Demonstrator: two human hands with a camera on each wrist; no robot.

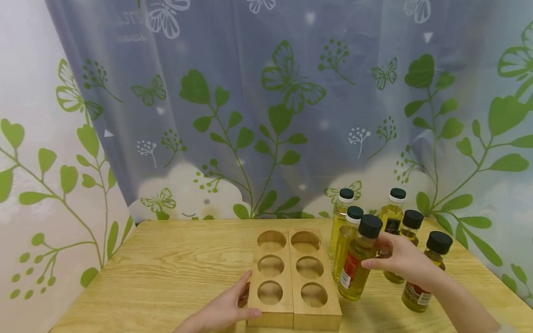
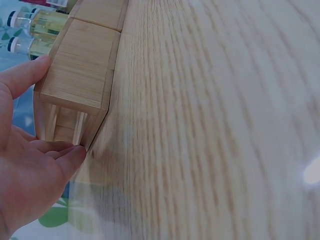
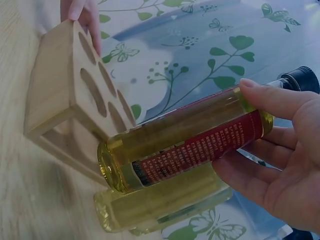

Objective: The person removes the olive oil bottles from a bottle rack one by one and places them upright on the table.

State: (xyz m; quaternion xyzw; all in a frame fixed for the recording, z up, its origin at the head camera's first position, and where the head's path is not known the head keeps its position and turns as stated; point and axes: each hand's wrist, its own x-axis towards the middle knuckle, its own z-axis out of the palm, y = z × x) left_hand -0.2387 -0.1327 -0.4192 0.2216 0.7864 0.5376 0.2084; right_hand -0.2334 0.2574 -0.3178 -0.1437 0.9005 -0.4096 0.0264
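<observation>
My right hand (image 1: 401, 259) grips a glass oil bottle (image 1: 358, 263) with a black cap and red label, between thumb and fingers below the neck. The bottle tilts slightly beside the right edge of a wooden bottle rack (image 1: 293, 311). In the right wrist view its base seems raised off the table. The rack is two blocks side by side, each with three round holes, with no bottle in them. My left hand (image 1: 226, 303) holds the rack's near left side; the left wrist view shows the thumb on one edge and fingertips on the opposite edge.
Two yellow oil bottles with dark green caps, one of them nearer (image 1: 342, 249), stand right of the rack. Farther right are another green-capped bottle (image 1: 391, 215) and two black-capped ones, the nearest (image 1: 416, 296) close to the right forearm. A patterned curtain (image 1: 233, 115) hangs behind the wooden table (image 1: 175, 263).
</observation>
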